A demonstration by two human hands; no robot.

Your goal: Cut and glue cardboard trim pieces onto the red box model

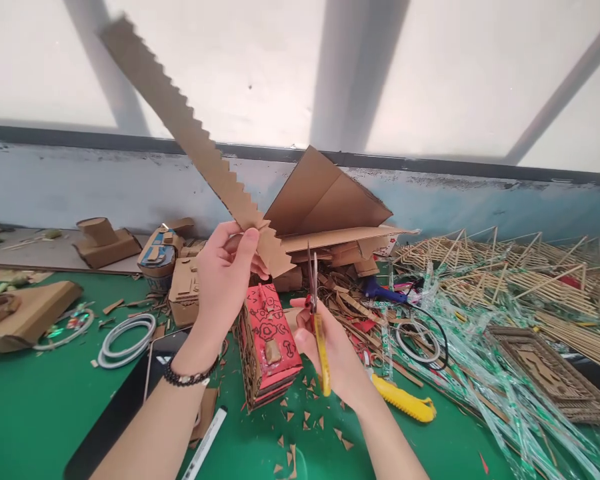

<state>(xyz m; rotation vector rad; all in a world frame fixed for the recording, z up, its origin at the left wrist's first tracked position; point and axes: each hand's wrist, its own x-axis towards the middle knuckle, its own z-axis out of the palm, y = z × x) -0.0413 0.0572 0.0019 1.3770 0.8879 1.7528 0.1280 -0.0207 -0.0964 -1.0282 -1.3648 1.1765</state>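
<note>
My left hand [230, 270] pinches a long cardboard strip [190, 133] near its lower end, holding it slanted up to the left. One long edge of the strip is cut in a zigzag of teeth. In my right hand [333, 343] are scissors [321, 347] with yellow handles, blades pointing up, just right of the strip and apart from it. Below the hands stands a red box [273, 333] with black drawn patterns and layered cardboard sides. Small triangular cardboard scraps [307, 417] lie on the green table in front of it.
A yellow box cutter [405, 400] lies right of my right forearm. Cardboard sheets [325, 193] lean behind. A blue glue gun [383, 291], plastic wrap [460, 340] and wooden sticks [505, 267] crowd the right. A white marker [207, 440] and a dark tablet [110, 413] lie left.
</note>
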